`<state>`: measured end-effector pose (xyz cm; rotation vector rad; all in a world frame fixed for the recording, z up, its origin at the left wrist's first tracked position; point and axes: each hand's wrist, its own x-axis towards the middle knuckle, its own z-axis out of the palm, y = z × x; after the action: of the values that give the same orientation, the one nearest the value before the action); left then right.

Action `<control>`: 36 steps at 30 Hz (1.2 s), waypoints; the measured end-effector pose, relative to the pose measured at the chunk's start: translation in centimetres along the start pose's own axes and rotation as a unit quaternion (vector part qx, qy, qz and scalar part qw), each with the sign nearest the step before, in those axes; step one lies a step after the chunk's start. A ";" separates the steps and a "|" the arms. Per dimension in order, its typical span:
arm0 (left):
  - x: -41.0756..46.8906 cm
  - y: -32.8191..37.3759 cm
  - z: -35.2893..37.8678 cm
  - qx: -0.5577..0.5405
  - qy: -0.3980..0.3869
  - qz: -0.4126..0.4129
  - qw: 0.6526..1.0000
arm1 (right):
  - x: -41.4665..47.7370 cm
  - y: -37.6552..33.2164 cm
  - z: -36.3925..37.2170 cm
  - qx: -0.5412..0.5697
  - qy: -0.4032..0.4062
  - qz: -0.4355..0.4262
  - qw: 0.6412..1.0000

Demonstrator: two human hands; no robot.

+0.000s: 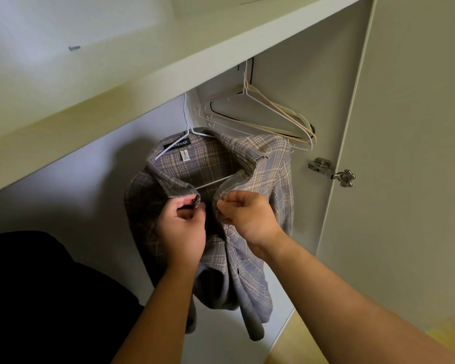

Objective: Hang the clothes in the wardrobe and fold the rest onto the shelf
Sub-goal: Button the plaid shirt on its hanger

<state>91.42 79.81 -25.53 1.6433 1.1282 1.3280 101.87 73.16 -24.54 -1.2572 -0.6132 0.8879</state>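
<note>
Fastening the top button of the plaid shirt (221, 164) seems to be the step in hand. The shirt hangs on a white hanger (188, 127) in the middle of the frame, inside the wardrobe and under the shelf (142, 82). The hook of the hanger goes up behind the shelf edge, so the rail is hidden.

The left hand (184, 222) has its fingers curled and pinches the left front edge of the shirt, just below the collar, where a small round button (195, 199) shows. The right hand (247, 219) pinches the opposite front edge in the same way. The two edges are near each other but a dark gap is between them, so the button is not yet closed.

Several empty hangers (273, 119) hang to the upper right, just beside the shirt, and a metal hinge (323, 165) sits on the wardrobe door (405, 153) at the right. A dark cloth (37, 285) fills the lower left.

The next move, I think, calls for bringing the two edges together and pushing the button through its hole, without pulling the shirt off the hanger's shoulders.
</note>
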 end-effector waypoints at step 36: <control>6.0 0.5 -0.9 -0.149 -0.040 -0.102 0.983 | 2.1 0.4 -3.8 -0.034 0.118 0.080 0.989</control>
<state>91.14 85.23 -22.85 1.3162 0.9687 1.2214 106.01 72.89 -25.97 -1.4642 -0.3591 0.8392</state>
